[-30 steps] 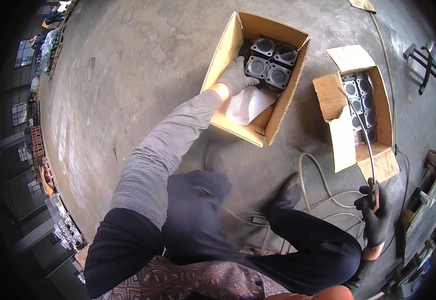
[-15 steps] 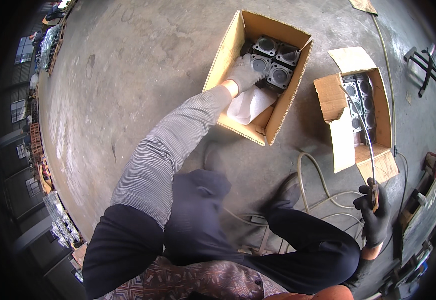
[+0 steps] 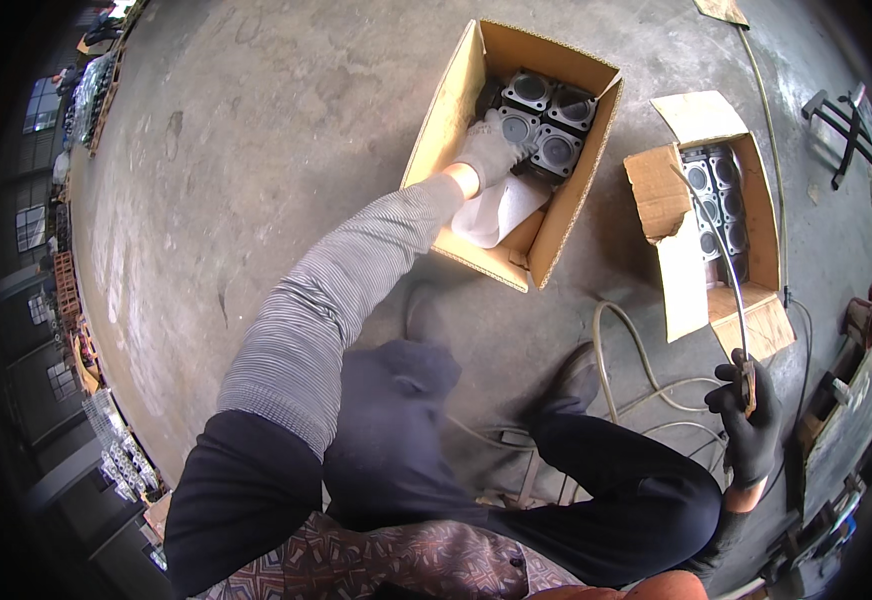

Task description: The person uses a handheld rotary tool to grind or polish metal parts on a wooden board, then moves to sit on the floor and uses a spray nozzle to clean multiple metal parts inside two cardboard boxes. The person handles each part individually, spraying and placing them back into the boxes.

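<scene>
My left hand [image 3: 491, 157], in a grey glove, reaches into the larger cardboard box [image 3: 436, 125]. Its fingers are closed round the near-left metal cylinder part [image 3: 518, 127], which has a square flange with a round centre. Several like parts stand close beside it, one of them a second cylinder part [image 3: 558, 150] on the right. A white sheet [image 3: 496, 213] lies in the near end of the box. At the far right, my right hand [image 3: 749, 420], in a dark glove, grips an air blow gun [image 3: 750, 385]. Its long thin tube points up over the smaller box [image 3: 771, 220].
Several similar metal parts [image 3: 724, 205] fill the smaller box, whose flaps hang open. A pale hose [image 3: 606, 350] loops over the concrete floor near my foot [image 3: 576, 380]. A black metal frame [image 3: 841, 130] stands at the right. Goods line the far left.
The whole view has shifted slightly. Both hands keep their grips, and the blow gun's tube has tilted a little to the left.
</scene>
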Demonstrator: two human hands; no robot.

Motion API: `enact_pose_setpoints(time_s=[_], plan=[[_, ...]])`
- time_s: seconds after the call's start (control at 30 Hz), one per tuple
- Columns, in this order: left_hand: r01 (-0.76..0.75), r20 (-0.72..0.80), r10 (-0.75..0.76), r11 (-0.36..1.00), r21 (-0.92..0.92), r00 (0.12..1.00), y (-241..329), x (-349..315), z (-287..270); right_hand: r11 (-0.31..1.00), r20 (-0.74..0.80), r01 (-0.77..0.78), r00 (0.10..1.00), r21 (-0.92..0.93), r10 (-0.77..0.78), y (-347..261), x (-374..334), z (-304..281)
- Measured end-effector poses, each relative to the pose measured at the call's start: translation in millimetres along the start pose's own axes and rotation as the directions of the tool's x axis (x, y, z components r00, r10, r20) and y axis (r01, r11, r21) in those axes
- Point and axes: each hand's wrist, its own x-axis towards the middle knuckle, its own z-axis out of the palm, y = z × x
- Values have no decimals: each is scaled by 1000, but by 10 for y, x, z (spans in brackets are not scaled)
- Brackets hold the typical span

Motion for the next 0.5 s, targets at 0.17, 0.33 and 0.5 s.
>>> enact_pose_setpoints(time_s=[0.17, 0.33, 0.5], plan=[[-12, 61, 14, 999, -40, 998, 10, -83, -145, 1000, -14, 0, 1000, 2, 0, 2, -18, 5], [-41, -118, 49, 997, 70, 992, 13, 6, -214, 1000, -24, -22, 999, -14, 22, -3, -32, -35], [-248, -114, 250, 968, 35, 961, -4, 136, -178, 1000, -18, -14, 1000, 11, 15, -8, -57, -54]])
